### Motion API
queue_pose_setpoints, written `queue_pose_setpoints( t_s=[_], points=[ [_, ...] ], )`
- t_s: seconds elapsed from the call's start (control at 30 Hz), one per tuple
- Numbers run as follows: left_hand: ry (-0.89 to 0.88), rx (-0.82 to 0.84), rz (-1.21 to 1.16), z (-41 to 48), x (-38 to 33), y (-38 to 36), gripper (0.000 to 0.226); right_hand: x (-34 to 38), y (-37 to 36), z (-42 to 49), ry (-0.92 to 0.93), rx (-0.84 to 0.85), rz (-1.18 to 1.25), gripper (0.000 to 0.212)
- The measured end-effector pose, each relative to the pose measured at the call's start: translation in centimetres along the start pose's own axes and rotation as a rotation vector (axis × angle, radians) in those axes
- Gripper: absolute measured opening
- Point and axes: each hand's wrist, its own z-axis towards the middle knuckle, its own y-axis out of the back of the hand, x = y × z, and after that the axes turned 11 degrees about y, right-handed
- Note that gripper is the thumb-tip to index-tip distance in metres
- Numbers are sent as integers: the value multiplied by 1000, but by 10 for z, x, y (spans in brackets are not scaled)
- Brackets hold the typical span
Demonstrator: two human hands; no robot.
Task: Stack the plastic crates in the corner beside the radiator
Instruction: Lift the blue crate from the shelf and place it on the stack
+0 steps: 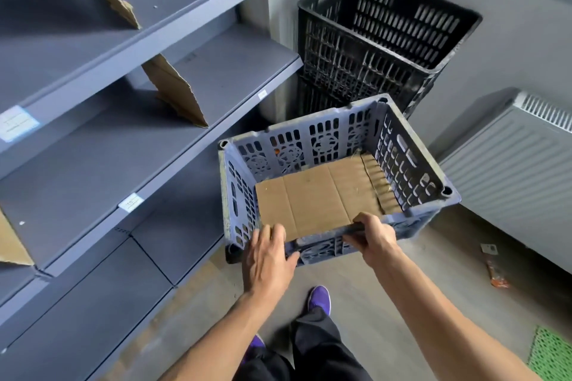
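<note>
A blue slotted plastic crate (411, 164) is held above the floor, with a flat sheet of cardboard (315, 195) lying in its bottom. My right hand (373, 237) is shut on the crate's near rim. My left hand (267, 254) rests against the near left corner, fingers spread over the rim. Behind the blue crate, in the corner, a tall black crate (380, 40) sits on top of another black crate (312, 100), which is mostly hidden. The white radiator (513, 176) hangs on the wall to the right.
Grey shelving (130, 133) with cardboard dividers (176, 90) runs along the left. A scrap of packaging (495, 269) lies on the floor below the radiator. A green mesh piece (551, 353) shows at the bottom right. My legs and purple shoes (318, 298) are below the crate.
</note>
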Motion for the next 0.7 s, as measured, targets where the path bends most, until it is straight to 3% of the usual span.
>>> queue_pose_setpoints(
  t_s=[0.1,0.23,0.3,0.47,0.63,0.7],
  points=[
    [-155,89,170,15,-5,5,46,11,5,-3,-5,19,16,9],
    [-181,283,135,28,-16,20,25,20,14,-11,-10,36,47,11],
    [-183,262,189,35,-19,29,25,23,17,-16,-11,42,59,11],
    [-269,226,193,37,-23,41,56,31,24,-30,4,43,45,15],
    [-408,124,253,34,-35,65,46,45,37,-51,24,53,62,11],
    [-464,76,271,38,-38,77,43,49,45,-61,44,94,53,21]
  ],
)
